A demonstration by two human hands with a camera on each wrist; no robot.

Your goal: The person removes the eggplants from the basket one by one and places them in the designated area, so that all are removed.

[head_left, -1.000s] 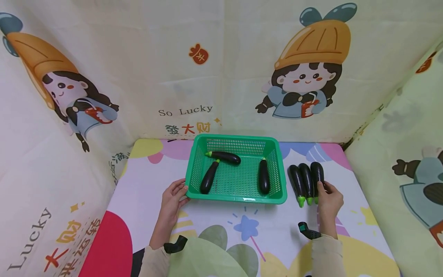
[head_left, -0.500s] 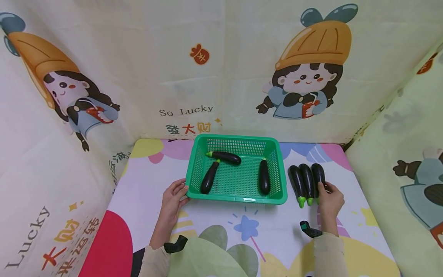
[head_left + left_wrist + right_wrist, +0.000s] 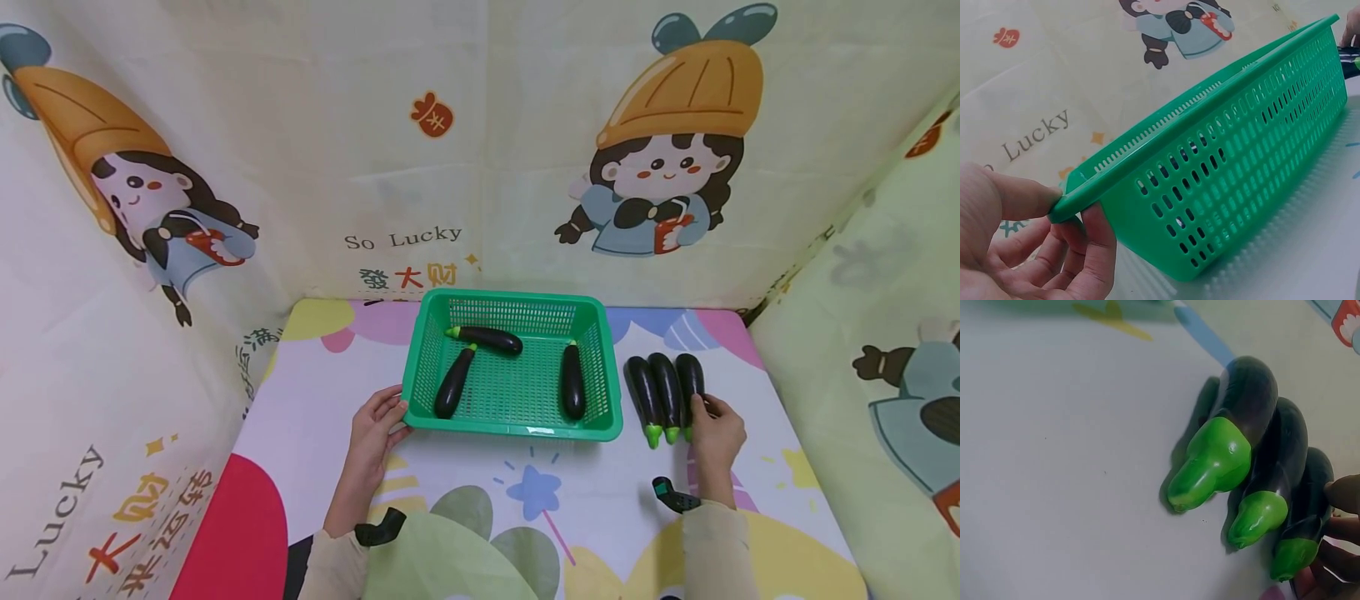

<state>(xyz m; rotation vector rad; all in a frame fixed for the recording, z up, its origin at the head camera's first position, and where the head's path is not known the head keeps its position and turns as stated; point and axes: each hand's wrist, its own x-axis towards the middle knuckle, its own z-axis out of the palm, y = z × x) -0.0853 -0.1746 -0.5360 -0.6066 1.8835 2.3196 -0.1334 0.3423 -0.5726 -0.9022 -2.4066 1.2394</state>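
- The left hand [image 3: 372,433] reaches forward from its sleeve and pinches the near left corner of the green basket [image 3: 420,367], thumb on top of the rim and fingers [image 3: 1094,250] curled beneath it.
- The right hand [image 3: 716,433] lies on the counter [image 3: 570,517] with its fingertips [image 3: 1342,494] curled against the rightmost aubergine [image 3: 689,379], touching its stem end; whether it truly grips is unclear.
- That aubergine is dark purple, glossy, with a bright green cap pointing toward the person.
- Just left of this hand, two more aubergines [image 3: 655,392] lie touching it in a row, caps the same way.
- Inside the basket, right of the left hand, three aubergines [image 3: 573,382] lie on the mesh floor.
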